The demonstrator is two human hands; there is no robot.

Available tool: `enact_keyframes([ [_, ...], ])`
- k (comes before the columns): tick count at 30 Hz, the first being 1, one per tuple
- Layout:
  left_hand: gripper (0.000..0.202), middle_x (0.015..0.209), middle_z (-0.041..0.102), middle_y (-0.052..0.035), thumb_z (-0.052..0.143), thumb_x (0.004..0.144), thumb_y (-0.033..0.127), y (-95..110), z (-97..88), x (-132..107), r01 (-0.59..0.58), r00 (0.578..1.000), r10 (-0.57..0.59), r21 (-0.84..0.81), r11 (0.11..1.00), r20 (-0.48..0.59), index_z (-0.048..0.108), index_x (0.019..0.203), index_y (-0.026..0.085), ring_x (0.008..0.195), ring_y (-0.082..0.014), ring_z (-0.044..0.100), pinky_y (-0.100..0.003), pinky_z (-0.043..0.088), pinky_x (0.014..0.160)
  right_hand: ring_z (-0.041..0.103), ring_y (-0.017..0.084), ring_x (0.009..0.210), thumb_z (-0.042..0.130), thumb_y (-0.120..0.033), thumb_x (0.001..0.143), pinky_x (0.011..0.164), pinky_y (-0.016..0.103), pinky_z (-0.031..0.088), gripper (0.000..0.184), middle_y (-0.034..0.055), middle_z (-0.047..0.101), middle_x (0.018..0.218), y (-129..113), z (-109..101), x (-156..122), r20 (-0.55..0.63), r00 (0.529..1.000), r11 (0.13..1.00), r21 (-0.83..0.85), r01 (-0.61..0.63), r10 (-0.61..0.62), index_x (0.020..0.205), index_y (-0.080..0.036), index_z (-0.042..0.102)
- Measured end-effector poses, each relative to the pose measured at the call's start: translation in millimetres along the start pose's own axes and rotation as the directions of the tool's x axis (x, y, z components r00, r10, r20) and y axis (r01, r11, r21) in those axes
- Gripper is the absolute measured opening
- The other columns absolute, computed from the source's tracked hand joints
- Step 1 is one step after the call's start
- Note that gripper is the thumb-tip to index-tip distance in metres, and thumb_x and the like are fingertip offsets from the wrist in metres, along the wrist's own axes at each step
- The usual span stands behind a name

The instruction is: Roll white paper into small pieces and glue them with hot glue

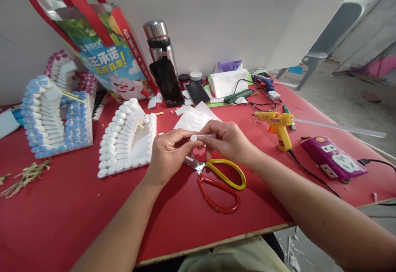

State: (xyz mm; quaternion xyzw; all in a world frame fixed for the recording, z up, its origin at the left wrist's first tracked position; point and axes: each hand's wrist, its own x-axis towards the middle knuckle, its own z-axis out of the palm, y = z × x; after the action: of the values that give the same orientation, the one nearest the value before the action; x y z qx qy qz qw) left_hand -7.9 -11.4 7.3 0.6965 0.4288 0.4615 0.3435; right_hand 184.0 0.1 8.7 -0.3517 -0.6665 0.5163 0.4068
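My left hand [171,150] and my right hand [229,142] meet above the middle of the table. Between their fingertips they pinch a small white paper roll [194,138], its round end facing me and a pale strip running back under my right fingers. Just below my hands lie scissors [200,169] with one yellow and one red handle; their blades are partly hidden by my left hand. White paper sheets [194,117] lie behind my fingers. To the left stands a fan-stepped white model [123,140] edged with white rolls.
A blue-and-white model [55,119] and a printed bag [114,61] stand at left. Behind are a steel flask [157,36], a propped phone [167,84] and a tissue stack [229,84]. A yellow glue gun [280,129] and a purple power socket [334,158] with cords occupy the right.
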Motion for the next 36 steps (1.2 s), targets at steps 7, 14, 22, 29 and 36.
enact_keyframes([
  [7,0.011,0.055,0.058,0.0045,0.081,0.075,0.026,0,3.1,-1,0.143,0.989,-0.145,-0.097,0.985,-0.01,0.074,0.077,0.018,0.044,-0.0063,0.046,-0.017,0.042,0.04,0.07,0.016,0.057,0.062,-0.035,0.093,0.058,0.028,0.055,0.02,0.0018,0.07,0.072,0,-2,-1,0.095,0.996,0.999,0.042,-0.001,-0.003,0.089,-0.015,0.064],
  [14,0.024,0.071,0.067,0.0006,0.066,0.09,0.032,0,3.7,2,0.049,0.998,-0.05,0.027,0.998,0.039,0.076,0.108,0.02,0.049,-0.0087,0.056,-0.022,0.05,0.052,0.066,0.014,0.051,0.059,-0.032,0.094,0.051,0.026,0.052,0.017,0.0008,0.067,0.07,4,8,1,-0.047,0.999,1.0,0.003,-0.017,0.017,0.086,-0.017,0.06],
  [22,0.025,0.089,0.068,-0.0032,0.058,0.095,0.035,-2,1.9,6,0.015,0.999,-0.017,0.061,0.998,0.038,0.073,0.11,0.021,0.067,-0.0121,0.06,-0.023,0.049,0.065,0.07,0.018,0.055,0.059,-0.047,0.093,0.055,0.03,0.059,0.032,0.0079,0.073,0.077,2,-8,10,0.078,0.961,0.858,0.437,-0.272,0.265,0.088,-0.015,0.059],
  [29,0.026,0.098,0.072,-0.005,0.058,0.095,0.037,-6,0.9,5,-0.03,0.999,0.022,0.16,0.987,0.048,0.073,0.109,0.022,0.081,-0.0163,0.065,-0.025,0.051,0.075,0.07,0.016,0.062,0.053,-0.029,0.098,0.06,0.029,0.062,0.022,0.0121,0.074,0.082,7,-12,14,0.287,0.901,0.651,0.623,-0.433,0.325,0.095,-0.01,0.063],
  [36,0.026,0.091,0.071,-0.0033,0.057,0.096,0.036,-6,1.1,5,-0.037,0.998,0.027,0.174,0.984,0.062,0.073,0.111,0.023,0.075,-0.0142,0.064,-0.024,0.051,0.073,0.07,0.014,0.06,0.07,-0.025,0.088,0.06,0.027,0.062,0.016,0.0069,0.073,0.081,8,-15,11,0.285,0.907,0.686,0.594,-0.42,0.309,0.089,-0.011,0.063],
])
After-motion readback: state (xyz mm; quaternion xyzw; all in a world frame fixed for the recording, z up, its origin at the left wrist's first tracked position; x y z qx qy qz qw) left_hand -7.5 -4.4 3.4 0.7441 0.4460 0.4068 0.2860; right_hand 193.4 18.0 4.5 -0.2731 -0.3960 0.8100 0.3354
